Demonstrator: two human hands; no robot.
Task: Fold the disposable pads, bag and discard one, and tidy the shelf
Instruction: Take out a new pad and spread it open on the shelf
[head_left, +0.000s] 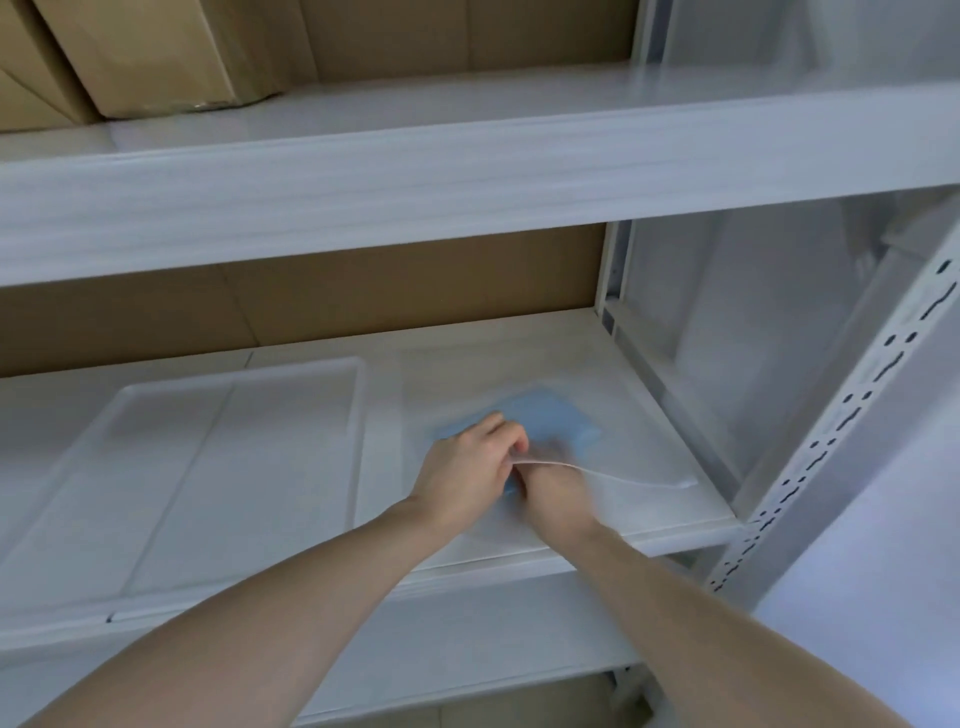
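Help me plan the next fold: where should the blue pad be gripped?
Probably at its far right corner, reached from the shelf's open front over the pad. The blue pad lies flat; both hands cover its near edge, leaving that corner exposed for fingers to pinch.

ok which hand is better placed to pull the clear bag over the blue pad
Right hand, probably: it pinches the clear bag edge trailing rightward, while the left hand rests on the blue pad.

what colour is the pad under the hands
Light blue pad, seen in the head view.
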